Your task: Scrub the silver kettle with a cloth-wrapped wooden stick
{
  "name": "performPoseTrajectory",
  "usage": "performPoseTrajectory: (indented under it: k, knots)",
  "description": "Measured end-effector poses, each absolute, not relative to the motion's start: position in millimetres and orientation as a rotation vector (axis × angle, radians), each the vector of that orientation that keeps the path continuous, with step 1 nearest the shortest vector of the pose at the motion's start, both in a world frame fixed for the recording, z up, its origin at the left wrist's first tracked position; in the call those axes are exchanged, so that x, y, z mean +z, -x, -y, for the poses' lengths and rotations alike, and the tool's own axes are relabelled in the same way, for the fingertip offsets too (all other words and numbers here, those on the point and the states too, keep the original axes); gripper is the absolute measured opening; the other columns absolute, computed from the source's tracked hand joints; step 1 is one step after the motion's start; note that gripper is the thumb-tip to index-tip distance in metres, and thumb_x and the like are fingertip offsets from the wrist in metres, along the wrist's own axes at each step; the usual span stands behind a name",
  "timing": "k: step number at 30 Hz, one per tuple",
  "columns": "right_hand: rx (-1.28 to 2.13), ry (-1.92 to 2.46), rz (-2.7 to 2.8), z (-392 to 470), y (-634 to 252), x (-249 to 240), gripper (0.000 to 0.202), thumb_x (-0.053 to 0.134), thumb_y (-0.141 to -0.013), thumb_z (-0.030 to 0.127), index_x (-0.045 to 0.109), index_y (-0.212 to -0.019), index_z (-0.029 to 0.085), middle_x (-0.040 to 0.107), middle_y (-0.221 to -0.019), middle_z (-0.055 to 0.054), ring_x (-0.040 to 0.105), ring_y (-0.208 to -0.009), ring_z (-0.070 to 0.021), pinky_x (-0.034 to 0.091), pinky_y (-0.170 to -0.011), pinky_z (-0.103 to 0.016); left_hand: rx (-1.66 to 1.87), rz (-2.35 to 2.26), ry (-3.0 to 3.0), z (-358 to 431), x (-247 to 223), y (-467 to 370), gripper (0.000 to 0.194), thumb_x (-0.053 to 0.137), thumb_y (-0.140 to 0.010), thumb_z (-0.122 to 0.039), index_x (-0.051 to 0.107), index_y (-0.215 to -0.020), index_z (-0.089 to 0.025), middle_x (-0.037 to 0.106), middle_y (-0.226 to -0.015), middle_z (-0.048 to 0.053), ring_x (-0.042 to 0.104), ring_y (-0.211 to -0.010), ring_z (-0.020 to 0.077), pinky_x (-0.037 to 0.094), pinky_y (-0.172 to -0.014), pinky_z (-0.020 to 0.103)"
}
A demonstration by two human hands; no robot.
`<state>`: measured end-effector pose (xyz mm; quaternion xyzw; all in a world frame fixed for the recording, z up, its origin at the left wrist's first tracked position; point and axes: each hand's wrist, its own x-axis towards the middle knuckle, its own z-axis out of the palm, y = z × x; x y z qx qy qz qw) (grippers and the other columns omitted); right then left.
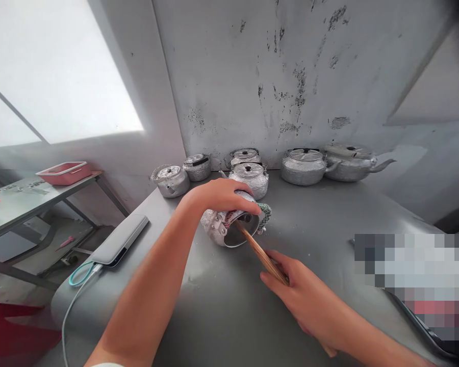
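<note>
A dented silver kettle [213,229] lies tipped on the grey table, its round opening facing me. My left hand [224,195] is closed over its upper side, fingers reaching to the rim. Green-and-white wrapping [266,215] covers part of the kettle's handle at the right. In my right hand [296,285] is a wooden stick [260,251], gripped along its length and slanting up to the left. Its far end goes into the kettle's opening, where the tip is hidden. The stick's near end shows below my palm.
Several lidded silver kettles [304,167] stand along the wall at the table's back. A power bank [120,239] with a cable lies at the left edge. A dark-edged, partly pixelated object [413,311] is at right. A pink basket [66,174] sits on another table.
</note>
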<state>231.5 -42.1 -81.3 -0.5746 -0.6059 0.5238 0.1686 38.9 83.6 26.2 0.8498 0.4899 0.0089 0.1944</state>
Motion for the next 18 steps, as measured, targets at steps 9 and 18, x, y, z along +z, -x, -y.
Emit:
performPoseTrajectory:
  k: [9, 18]
  knots:
    - [1.551, 1.585, 1.680, 42.1, -232.7, -73.6, 0.024, 0.039, -0.098, 0.043, 0.049, -0.102, 0.022, 0.031, -0.065, 0.010, 0.034, -0.041, -0.0055, 0.035, -0.036, -0.018, 0.007, -1.357, -2.355, -79.2, 29.0, -40.1, 0.067, 0.059, -0.074, -0.073, 0.061, -0.130, -0.037, 0.073, -0.110, -0.003, 0.063, -0.107, 0.0272, 0.046, -0.080, 0.029]
    - [1.513, 1.558, 1.668, 43.9, -229.7, -77.4, 0.021, 0.038, -0.098, 0.041, 0.049, -0.101, 0.022, 0.029, -0.068, 0.009, 0.032, -0.043, -0.0056, 0.034, -0.036, -0.017, 0.023, -1.384, -2.362, -81.6, 26.9, -40.4, 0.068, 0.060, -0.073, -0.074, 0.061, -0.130, -0.038, 0.070, -0.121, -0.004, 0.061, -0.112, 0.0282, 0.046, -0.082, 0.028]
